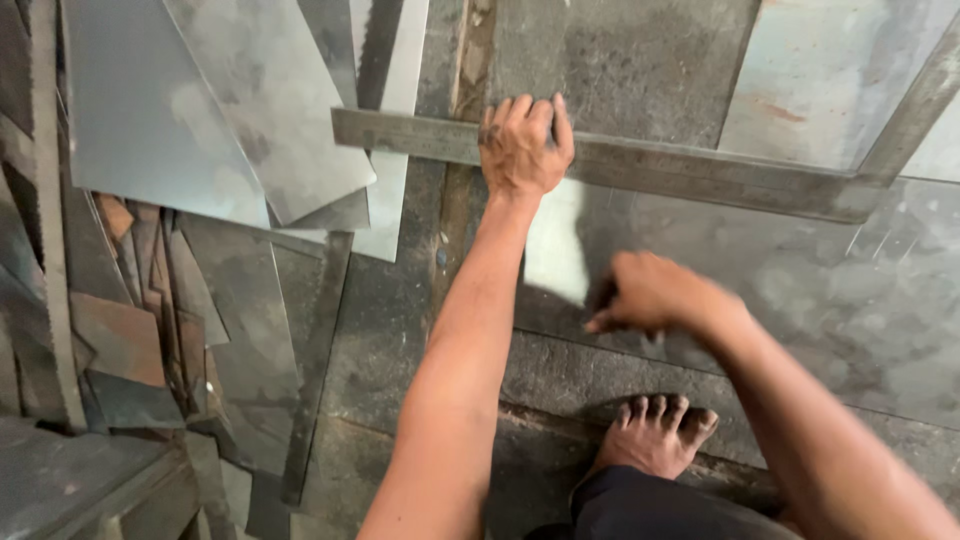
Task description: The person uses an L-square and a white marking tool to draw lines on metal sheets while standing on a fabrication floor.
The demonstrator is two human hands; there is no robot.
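Observation:
My left hand (522, 147) presses flat, fingers spread, on a long steel square ruler (690, 172) that lies across a large grey metal sheet (800, 290) on the floor. The ruler's other arm (915, 110) runs up toward the right corner. My right hand (648, 292) is blurred, fingers pinched together close to the sheet just below the ruler; whether it holds something small I cannot tell. My bare foot (655, 435) stands at the sheet's near edge.
Loose metal sheets (200, 110) overlap at the upper left. A heap of rusty offcuts and strips (130, 320) fills the left side. A narrow metal strip (315, 370) lies beside them on the concrete floor (390, 330).

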